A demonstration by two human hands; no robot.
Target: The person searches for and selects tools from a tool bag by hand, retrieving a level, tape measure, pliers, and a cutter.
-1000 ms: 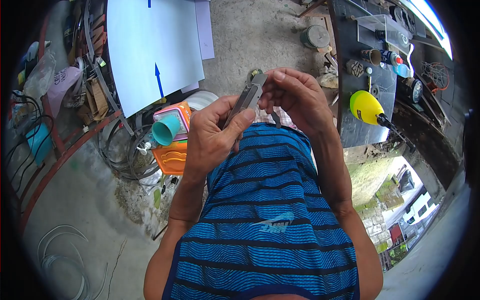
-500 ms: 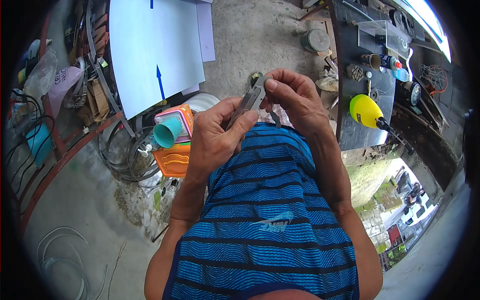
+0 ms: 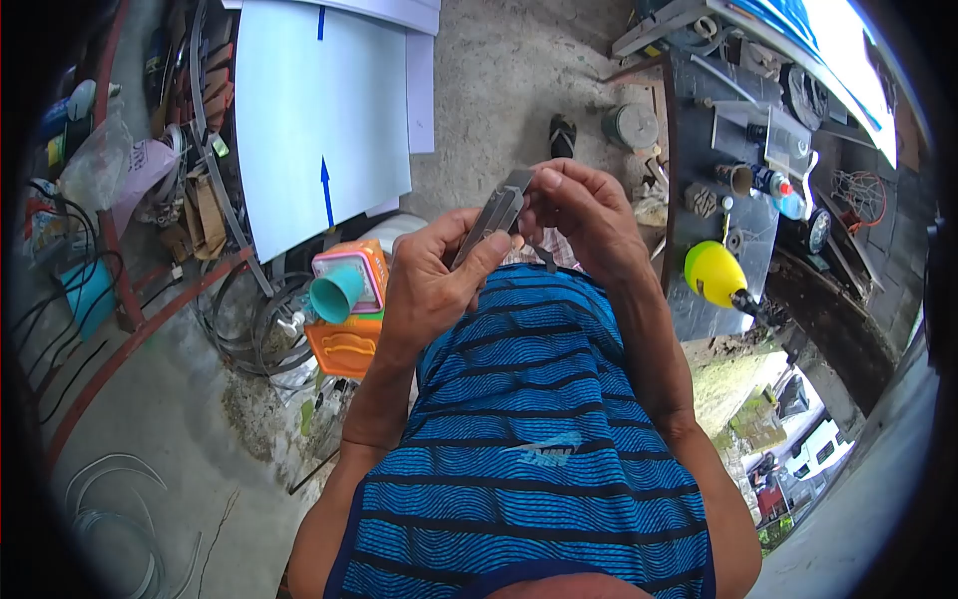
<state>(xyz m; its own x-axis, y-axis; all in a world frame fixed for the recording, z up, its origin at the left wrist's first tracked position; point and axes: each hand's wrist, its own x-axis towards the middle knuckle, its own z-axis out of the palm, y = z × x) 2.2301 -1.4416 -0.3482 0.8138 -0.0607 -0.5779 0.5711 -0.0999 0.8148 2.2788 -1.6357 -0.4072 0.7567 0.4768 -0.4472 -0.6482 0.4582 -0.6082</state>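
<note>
My left hand (image 3: 439, 280) is closed round a narrow grey metal piece (image 3: 491, 222) with a long slot-like groove, its thumb lying along the lower part. It is held slantwise in front of my chest, upper end to the right. At that upper end the thumb and bent fingers of my right hand (image 3: 589, 215) pinch the piece. A small dark strip (image 3: 545, 258) hangs below the right fingers, over the blue striped shirt (image 3: 529, 399). The palm-side fingers of both hands are mostly hidden.
A white board (image 3: 324, 120) with blue arrows is ahead left. Nearer are a turquoise cup (image 3: 337, 294) and an orange container (image 3: 344, 347). On the right, a dark table (image 3: 699, 285) bears a yellow-green spray bottle (image 3: 713, 272) and cans. A sandalled foot (image 3: 562, 135) shows ahead.
The view has shifted slightly, and the sandalled foot now shows clearly beyond my hands. Both hands keep hold of the metal piece, which has turned a little, showing more of its grooved face.
</note>
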